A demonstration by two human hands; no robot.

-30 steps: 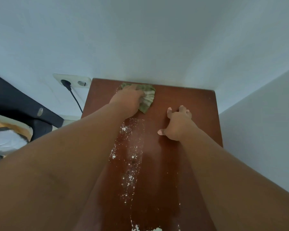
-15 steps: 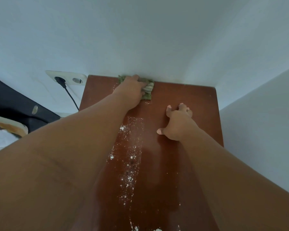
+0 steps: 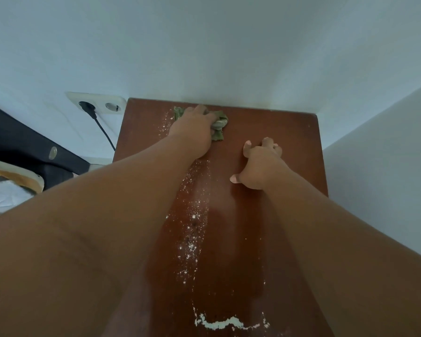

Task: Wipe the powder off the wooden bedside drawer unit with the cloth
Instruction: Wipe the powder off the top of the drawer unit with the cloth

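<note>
The wooden bedside drawer unit (image 3: 287, 132) has a reddish-brown top that fills the middle of the view. My left hand (image 3: 192, 130) presses a bunched green cloth (image 3: 219, 125) against the far edge of the top, by the wall. My right hand (image 3: 260, 164) rests on the top to the right, fingers curled, holding nothing. White powder (image 3: 192, 215) lies in a scattered streak down the middle. A thicker white ridge of powder (image 3: 219, 323) sits near the front edge. A few specks (image 3: 164, 125) lie left of the cloth.
White walls close in behind the unit and on its right (image 3: 379, 178). A wall socket (image 3: 96, 107) with a black plug and cable sits to the left. A dark bed frame (image 3: 22, 147) and bedding (image 3: 7, 190) lie at the far left.
My left hand pushed the cloth away from me to the back edge of the top and bunched it smaller. My right hand stayed in place.
</note>
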